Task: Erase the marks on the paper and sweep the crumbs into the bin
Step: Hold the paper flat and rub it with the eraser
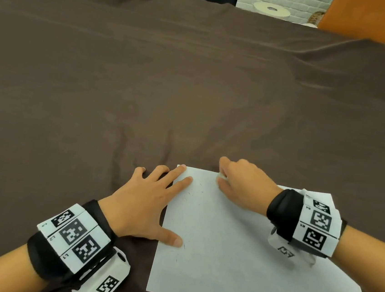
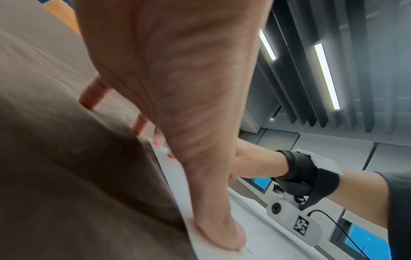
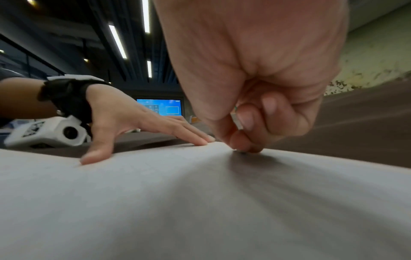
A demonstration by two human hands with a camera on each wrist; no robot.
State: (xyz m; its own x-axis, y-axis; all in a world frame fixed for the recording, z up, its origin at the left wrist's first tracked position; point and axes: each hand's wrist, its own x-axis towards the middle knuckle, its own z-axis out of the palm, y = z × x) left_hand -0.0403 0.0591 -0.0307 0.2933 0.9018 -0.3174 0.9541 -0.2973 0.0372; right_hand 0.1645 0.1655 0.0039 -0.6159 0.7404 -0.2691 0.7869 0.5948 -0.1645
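Erasing under way at the top edge of the white paper sheet [image 1: 235, 245]!
Left hand [image 1: 142, 202] lies flat, pinning the sheet's left edge to the brown-clothed counter [image 1: 146, 81]; right hand [image 1: 242, 184] pinches a small white eraser [image 3: 236, 121]. Next, probably: sweep the dark crumbs [image 1: 190, 194]; no bin in view.

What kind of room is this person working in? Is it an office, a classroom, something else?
Probably an office or lab space, though that is a guess. Long strip lights hang between dark ceiling slats, a lit blue screen stands in the background, and the work happens on a big table under a brown cloth.
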